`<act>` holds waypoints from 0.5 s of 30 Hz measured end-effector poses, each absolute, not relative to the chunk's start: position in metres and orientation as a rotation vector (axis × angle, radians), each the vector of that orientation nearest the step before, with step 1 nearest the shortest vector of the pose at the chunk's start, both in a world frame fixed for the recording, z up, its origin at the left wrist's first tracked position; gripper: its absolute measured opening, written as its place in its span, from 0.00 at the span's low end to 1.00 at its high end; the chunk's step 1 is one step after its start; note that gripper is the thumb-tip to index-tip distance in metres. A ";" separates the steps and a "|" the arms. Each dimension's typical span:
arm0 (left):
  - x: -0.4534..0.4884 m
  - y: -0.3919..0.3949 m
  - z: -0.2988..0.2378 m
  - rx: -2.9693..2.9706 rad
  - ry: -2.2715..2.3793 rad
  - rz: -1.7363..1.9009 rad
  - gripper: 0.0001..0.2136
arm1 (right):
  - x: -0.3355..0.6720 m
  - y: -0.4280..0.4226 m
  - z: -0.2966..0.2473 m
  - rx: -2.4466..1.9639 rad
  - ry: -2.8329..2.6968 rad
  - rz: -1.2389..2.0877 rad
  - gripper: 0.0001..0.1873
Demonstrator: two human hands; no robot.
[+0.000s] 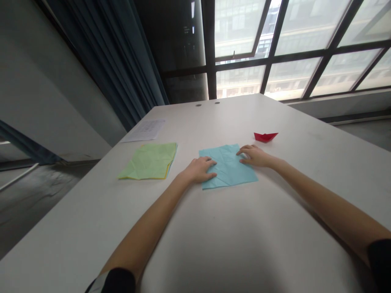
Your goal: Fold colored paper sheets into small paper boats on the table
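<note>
A light blue square sheet of paper (229, 169) with faint creases lies flat on the white table in front of me. My left hand (201, 169) rests on its left edge, fingers spread and pointing to the right. On the upper right edge of the sheet lies my right hand (254, 156), its fingers stretched out to the left. Neither hand grips anything. Just beyond my right hand stands a small red folded paper boat (265, 137), apart from the fingers.
Left of the blue sheet lies a stack of coloured paper (149, 160), green on top with yellow and blue edges showing. A printed white sheet (146, 130) lies behind it near the table's left edge. Two round grey discs (198, 105) sit at the far edge of the table (198, 236).
</note>
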State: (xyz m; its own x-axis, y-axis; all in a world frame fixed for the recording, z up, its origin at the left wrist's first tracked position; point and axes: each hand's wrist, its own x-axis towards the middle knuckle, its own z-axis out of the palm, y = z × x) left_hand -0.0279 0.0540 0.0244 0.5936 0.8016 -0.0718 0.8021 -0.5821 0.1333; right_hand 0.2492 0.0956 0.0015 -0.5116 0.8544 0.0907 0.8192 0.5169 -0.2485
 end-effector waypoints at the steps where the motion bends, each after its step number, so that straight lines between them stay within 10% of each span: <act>1: -0.030 0.056 0.026 2.654 1.330 -0.006 0.25 | 0.251 0.096 0.000 -1.435 -2.574 0.262 0.21; 15: -0.049 0.081 -0.007 2.333 1.971 0.228 0.25 | 0.259 0.109 -0.020 -1.651 -2.383 0.063 0.32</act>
